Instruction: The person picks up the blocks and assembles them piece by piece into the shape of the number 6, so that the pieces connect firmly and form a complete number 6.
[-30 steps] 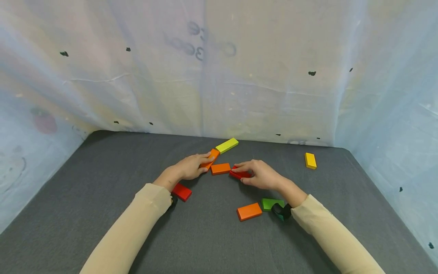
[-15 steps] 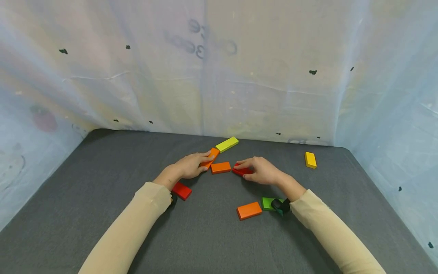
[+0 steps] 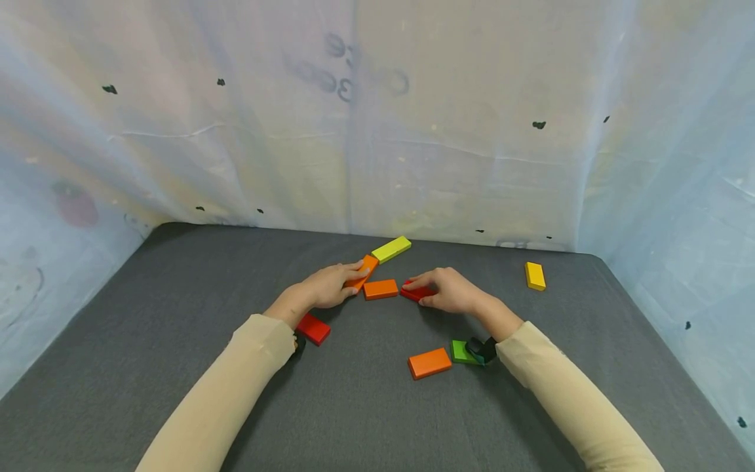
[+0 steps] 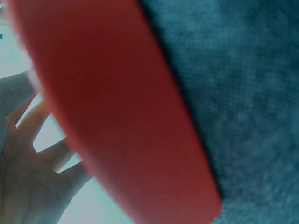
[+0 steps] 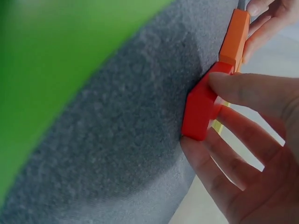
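In the head view my left hand (image 3: 324, 286) pinches an orange block (image 3: 369, 263) between thumb and fingers, on the grey cloth. The block's near end meets another orange block (image 3: 381, 289) lying crosswise. To the right, my right hand (image 3: 453, 291) grips a red block (image 3: 411, 292), a small gap from that crosswise block. The right wrist view shows the thumb on one side of the red block (image 5: 201, 107) and fingers around the other. A second red block (image 4: 117, 102) fills much of the left wrist view, partly covering the left hand (image 4: 32, 154).
A yellow-green block (image 3: 392, 250) touches the held orange block's far end. Under the left wrist lies the second red block (image 3: 314, 329). An orange block (image 3: 430, 364) and a green block (image 3: 463, 352) lie near the right wrist. A yellow block (image 3: 535, 276) is far right, before the curtain (image 3: 448, 183).
My right hand has moved slightly right and away from me with the red block, opening a small gap beside the crosswise orange block. My left hand has stayed in place.
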Action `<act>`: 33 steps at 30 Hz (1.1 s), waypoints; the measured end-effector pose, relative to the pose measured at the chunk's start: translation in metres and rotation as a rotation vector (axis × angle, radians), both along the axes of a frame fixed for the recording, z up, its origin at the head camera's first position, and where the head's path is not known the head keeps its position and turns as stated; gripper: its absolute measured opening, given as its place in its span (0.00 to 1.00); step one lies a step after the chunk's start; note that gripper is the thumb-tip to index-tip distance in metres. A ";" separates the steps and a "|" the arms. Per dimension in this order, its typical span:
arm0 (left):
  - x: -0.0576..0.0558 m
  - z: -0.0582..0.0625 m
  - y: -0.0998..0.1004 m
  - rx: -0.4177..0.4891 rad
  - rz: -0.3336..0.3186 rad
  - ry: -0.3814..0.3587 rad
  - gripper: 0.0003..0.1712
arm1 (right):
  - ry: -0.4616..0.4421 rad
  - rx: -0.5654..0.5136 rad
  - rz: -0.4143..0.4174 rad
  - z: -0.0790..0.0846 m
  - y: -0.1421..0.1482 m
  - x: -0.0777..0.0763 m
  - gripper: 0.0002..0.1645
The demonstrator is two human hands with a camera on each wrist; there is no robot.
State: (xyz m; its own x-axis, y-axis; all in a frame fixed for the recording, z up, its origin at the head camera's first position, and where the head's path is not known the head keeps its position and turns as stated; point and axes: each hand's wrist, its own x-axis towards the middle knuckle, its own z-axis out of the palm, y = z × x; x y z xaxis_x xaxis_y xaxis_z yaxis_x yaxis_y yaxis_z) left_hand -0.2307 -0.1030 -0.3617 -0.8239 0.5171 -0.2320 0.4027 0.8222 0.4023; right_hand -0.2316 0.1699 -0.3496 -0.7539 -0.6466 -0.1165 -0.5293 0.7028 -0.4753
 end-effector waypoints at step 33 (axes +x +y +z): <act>0.002 0.003 -0.001 0.008 -0.001 0.000 0.30 | 0.035 -0.052 0.035 0.008 0.005 0.023 0.28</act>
State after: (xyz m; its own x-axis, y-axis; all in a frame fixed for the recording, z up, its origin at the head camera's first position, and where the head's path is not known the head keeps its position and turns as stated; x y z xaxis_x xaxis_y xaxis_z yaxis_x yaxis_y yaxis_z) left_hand -0.2282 -0.1035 -0.3591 -0.8231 0.5201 -0.2281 0.4038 0.8184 0.4090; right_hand -0.2083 0.1754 -0.3419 -0.7337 -0.6771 -0.0564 -0.5698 0.6584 -0.4917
